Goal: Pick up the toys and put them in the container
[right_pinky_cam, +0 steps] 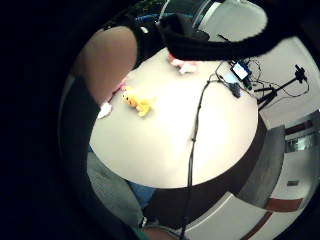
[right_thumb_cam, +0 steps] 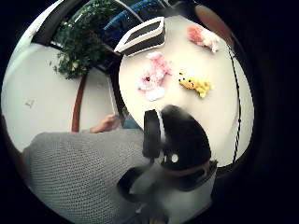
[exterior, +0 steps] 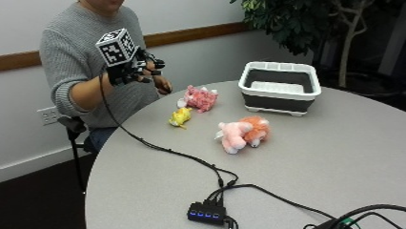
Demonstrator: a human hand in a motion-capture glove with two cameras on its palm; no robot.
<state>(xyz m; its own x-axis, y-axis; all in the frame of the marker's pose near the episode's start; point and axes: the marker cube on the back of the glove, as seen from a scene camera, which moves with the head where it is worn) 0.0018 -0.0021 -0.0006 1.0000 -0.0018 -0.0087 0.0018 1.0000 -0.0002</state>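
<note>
Here the container (exterior: 279, 88) holds no toys; the gloved right hand (exterior: 130, 69) hovers loosely curled, gripping nothing.

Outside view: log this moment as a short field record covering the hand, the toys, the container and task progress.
right hand: raised above the table edge near the person's chest, holding nothing, fingers loosely curled
yellow toy: on the table, nearest the hand
pink toy: on the table just behind the yellow toy
pink and orange toy: on the table, nearer the table's middle
container: white and dark bin on the table, no toy seen inside
progress: no toy picked up yet
</note>
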